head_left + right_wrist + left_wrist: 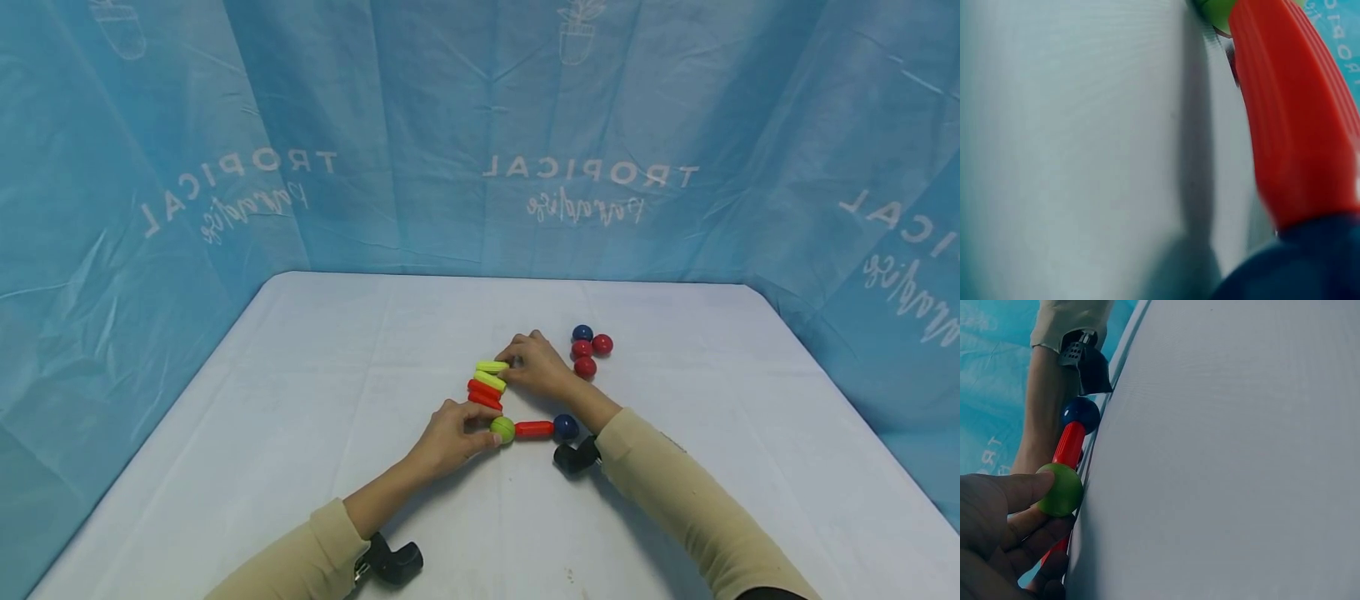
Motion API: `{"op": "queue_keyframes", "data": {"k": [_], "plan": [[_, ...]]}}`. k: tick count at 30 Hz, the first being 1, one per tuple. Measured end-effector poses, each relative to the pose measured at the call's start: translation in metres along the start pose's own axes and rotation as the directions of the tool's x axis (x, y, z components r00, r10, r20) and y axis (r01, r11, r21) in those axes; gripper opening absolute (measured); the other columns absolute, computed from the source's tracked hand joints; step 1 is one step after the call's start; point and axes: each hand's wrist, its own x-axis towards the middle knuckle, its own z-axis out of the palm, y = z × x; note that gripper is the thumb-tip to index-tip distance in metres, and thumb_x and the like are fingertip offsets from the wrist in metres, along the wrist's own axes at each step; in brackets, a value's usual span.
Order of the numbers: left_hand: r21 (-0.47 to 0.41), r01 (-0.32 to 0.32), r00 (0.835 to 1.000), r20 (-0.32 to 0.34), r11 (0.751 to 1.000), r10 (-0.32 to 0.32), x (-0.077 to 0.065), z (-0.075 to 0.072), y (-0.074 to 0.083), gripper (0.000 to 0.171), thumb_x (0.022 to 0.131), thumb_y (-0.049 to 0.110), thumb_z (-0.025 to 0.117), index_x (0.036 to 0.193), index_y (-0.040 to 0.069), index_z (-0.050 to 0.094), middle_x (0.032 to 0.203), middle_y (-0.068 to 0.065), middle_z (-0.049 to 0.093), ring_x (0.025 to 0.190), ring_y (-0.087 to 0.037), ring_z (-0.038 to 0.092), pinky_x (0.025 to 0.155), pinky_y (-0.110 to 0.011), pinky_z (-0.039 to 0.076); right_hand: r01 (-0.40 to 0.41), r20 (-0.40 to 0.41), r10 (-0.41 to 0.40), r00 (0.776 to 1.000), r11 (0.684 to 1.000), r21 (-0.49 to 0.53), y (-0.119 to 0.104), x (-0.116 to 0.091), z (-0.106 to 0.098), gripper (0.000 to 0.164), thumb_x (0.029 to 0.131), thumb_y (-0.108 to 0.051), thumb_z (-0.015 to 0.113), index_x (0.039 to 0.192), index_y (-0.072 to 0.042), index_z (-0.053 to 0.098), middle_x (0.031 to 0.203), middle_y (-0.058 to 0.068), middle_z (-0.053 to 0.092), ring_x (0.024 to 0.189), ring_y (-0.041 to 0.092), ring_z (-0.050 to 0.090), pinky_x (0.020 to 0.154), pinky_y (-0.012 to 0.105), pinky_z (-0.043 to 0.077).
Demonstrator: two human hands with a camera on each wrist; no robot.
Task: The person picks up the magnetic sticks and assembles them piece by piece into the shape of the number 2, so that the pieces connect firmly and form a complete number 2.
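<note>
My left hand (450, 437) pinches a green ball (502, 430) between thumb and fingers. From that ball a red rod (534, 429) runs to a dark blue ball (566, 427), the three joined in a line. The left wrist view shows the thumb on the green ball (1062, 490). Farther back, my right hand (538, 365) pinches the end of a yellow rod (491, 367). A second yellow rod (490, 382) and two red rods (484, 394) lie side by side just below it. In the right wrist view the joined red rod (1297, 119) fills the right side, and the right hand is out of sight.
Right of the right hand, three red balls (585, 367) and a dark blue ball (582, 333) sit grouped on the white-covered table (360, 333). Black wrist mounts (576, 457) hang below both sleeves. Blue printed curtains (450, 100) surround the table's back and sides.
</note>
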Motion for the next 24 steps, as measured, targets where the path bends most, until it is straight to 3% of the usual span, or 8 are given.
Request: {"op": "queue_keyframes", "data": {"k": [5,12,24], "plan": [[-0.011,-0.001,1.000,-0.009,1.000,0.001,-0.001,0.000,0.000,0.030,0.081,0.020,0.072,0.110,0.014,0.070,0.103,-0.001,0.067,0.093,-0.019,0.046,0.073,-0.028,0.036,-0.028,-0.026,0.029,0.999,1.000,0.009,0.001,-0.004,-0.003,0.029,0.079,-0.027,0.075,0.107,-0.021,0.072,0.101,-0.004,0.065,0.094,0.016,0.046,0.077,0.027,0.041],[-0.040,0.005,0.999,-0.042,0.999,-0.007,0.000,0.001,-0.002,0.029,0.080,0.017,0.073,0.109,0.014,0.070,0.101,0.000,0.067,0.092,-0.017,0.046,0.073,-0.028,0.036,-0.047,-0.126,0.054,0.991,0.997,0.064,-0.002,-0.021,-0.016,0.027,0.079,-0.029,0.075,0.104,-0.019,0.073,0.093,-0.004,0.065,0.092,0.017,0.047,0.074,0.028,0.039],[-0.045,0.015,0.998,-0.068,0.999,-0.018,0.000,0.002,-0.004,0.028,0.079,0.017,0.073,0.107,0.015,0.071,0.100,0.000,0.067,0.090,-0.016,0.045,0.073,-0.028,0.037,-0.162,-0.296,0.193,0.935,0.979,0.126,-0.001,-0.092,-0.035,0.030,0.078,-0.027,0.076,0.105,-0.015,0.072,0.094,0.000,0.065,0.095,0.017,0.046,0.074,0.029,0.042]]}}
